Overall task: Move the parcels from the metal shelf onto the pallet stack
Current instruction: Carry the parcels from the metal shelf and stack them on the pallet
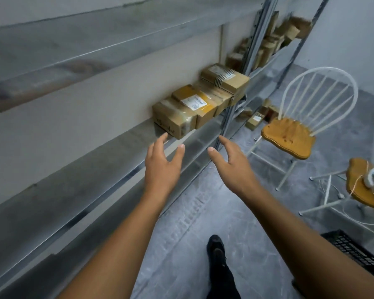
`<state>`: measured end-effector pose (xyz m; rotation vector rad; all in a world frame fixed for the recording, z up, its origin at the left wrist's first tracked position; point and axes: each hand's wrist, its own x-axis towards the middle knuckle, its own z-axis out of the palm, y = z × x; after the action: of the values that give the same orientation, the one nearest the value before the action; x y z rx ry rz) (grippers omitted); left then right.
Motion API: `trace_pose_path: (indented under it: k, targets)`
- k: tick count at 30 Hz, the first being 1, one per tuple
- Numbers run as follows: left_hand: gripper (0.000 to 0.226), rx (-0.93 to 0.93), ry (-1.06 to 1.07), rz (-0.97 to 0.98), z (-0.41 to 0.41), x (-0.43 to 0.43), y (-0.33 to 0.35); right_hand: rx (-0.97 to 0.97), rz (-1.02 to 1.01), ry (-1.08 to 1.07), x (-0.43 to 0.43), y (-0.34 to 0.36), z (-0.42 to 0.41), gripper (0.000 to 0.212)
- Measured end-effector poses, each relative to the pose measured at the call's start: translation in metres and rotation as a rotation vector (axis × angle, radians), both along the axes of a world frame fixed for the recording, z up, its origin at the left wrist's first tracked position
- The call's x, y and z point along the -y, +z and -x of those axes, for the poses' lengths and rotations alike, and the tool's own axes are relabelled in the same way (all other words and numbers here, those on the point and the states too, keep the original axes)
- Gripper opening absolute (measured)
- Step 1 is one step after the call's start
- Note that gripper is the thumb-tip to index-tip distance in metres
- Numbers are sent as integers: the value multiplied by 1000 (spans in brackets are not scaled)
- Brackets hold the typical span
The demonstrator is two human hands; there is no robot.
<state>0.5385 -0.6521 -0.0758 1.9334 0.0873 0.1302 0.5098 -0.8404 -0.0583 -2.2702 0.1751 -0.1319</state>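
The metal shelf (pixel 78 180) runs along the left, its near stretch bare. The left hand (pixel 160 165) reaches toward it with fingers spread and holding nothing, its fingertips just short of the nearest parcel (pixel 173 119). More parcels (pixel 216 91) are stacked in a row beyond it on the same shelf. The right hand (pixel 229 160), also spread and empty, hovers below and to the right of the row. Further right stands a white chair (pixel 294 134).
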Motion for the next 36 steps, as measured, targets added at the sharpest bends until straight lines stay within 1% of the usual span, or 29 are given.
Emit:
trace_pose_path:
  k: [5, 11, 15, 18, 21, 24, 27, 31, 34, 36]
  targets:
    - [59, -80, 179, 34, -74, 44, -34, -43, 91, 112, 48, -24, -96, 71]
    - [63, -179, 390, 69, -164, 86, -71, -22, 102, 234, 85, -43, -195, 70]
    - [65, -225, 526, 146, -208, 102, -96, -10, 88, 300, 99, -60, -240, 64]
    - [65, -183, 610, 228, -224, 111, -107, 2, 54, 330, 104, -69, -257, 60]
    - [67, -121, 649, 286, -229, 117, -115, 4, 27, 366, 105, -72, -266, 57]
    - [72, -129, 651, 377, -224, 117, -116, -3, 11, 403, 99, -69, -274, 59]
    - [75, -135, 661, 428, -209, 114, -112, -7, -10, 441, 87, -62, -277, 62]
    - [80, -135, 704, 539, -169, 107, -100, -47, -33, 536, 61, -48, -266, 68]
    - [83, -128, 725, 576, -129, 93, -85, -93, -34, 634, 32, -41, -246, 68]
    - [84, -98, 741, 599, -101, 79, -73, -136, -43, 689, 8, -39, -227, 73]
